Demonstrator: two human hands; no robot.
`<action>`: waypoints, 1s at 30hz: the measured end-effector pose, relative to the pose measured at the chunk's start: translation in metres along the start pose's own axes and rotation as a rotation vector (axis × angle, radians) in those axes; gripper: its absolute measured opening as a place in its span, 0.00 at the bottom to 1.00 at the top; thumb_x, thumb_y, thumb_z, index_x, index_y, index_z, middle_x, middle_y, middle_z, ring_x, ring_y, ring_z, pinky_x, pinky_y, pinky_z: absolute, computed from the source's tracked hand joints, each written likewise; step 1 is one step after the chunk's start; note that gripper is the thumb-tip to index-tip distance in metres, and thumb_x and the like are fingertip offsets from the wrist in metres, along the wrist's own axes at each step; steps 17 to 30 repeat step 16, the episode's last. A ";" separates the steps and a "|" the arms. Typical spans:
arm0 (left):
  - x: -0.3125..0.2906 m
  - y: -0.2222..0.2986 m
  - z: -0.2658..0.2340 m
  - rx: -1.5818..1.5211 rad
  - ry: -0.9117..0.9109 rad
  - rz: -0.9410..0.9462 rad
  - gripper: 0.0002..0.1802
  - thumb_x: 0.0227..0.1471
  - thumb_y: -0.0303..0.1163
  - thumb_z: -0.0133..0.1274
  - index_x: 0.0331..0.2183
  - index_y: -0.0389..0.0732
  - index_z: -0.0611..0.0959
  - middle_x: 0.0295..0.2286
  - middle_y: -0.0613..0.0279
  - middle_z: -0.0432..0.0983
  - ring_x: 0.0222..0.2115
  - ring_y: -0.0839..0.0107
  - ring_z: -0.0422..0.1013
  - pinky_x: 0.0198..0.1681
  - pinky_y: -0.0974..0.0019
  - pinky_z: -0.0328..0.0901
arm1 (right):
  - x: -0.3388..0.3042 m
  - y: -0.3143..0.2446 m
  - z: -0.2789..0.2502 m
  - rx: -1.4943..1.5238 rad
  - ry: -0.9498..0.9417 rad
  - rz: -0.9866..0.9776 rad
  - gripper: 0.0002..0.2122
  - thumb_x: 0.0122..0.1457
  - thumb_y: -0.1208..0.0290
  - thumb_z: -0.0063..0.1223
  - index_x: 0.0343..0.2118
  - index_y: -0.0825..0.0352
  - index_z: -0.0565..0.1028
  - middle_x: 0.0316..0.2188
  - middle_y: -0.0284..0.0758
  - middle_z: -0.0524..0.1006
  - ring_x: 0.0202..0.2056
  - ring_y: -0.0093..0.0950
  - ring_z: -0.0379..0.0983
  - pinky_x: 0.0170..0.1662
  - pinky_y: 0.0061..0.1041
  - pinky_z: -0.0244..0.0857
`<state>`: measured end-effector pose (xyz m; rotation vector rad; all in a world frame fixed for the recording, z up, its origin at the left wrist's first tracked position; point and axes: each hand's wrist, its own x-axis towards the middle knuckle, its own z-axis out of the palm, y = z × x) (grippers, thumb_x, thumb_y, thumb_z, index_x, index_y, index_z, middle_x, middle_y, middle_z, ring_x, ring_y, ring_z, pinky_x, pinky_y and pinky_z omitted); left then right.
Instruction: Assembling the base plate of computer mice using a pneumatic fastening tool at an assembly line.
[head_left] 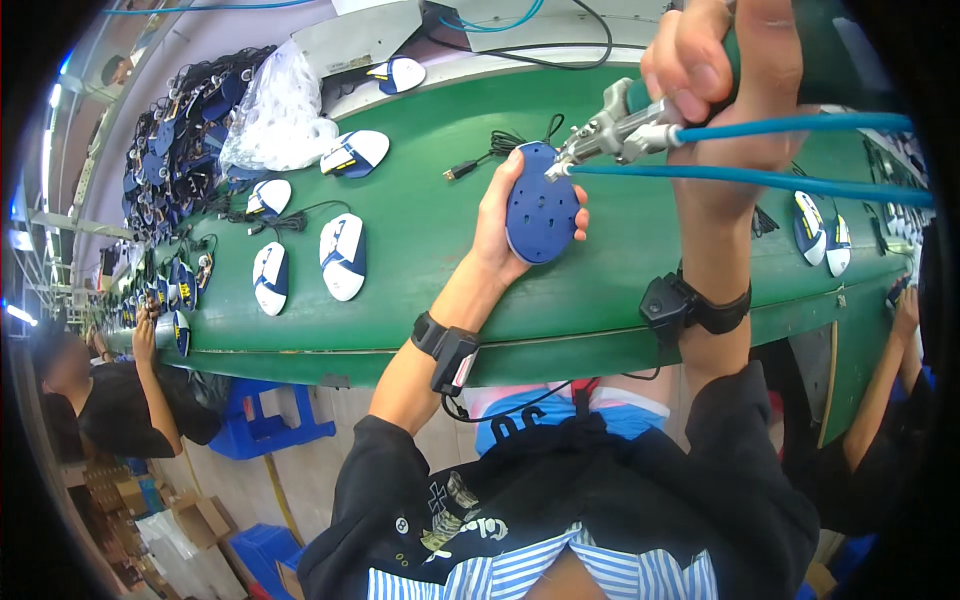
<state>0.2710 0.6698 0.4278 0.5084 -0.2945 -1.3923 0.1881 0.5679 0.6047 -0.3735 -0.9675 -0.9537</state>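
Note:
My left hand grips a computer mouse from the side, its dark blue underside turned up and dotted with small holes. My right hand is wrapped round a power screwdriver with a metal head and two blue hoses. The driver's tip meets or nearly meets the upper right of the mouse's underside; exact contact is hard to tell. A black cable with a plug lies on the green belt just beyond the left hand.
White-and-blue mice lie to the left, more mice to the right. A heap of blue parts and cables and a clear plastic bag stand far left. Blue hoses cross rightward. Co-workers' hands appear at both sides.

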 end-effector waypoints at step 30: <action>0.006 -0.005 0.000 -0.024 0.073 -0.091 0.33 0.63 0.64 0.37 0.48 0.43 0.73 0.35 0.46 0.77 0.30 0.52 0.76 0.33 0.53 0.73 | 0.016 -0.017 0.031 -1.277 0.441 0.103 0.17 0.65 0.52 0.54 0.33 0.63 0.69 0.11 0.22 0.60 0.10 0.14 0.53 0.12 0.17 0.48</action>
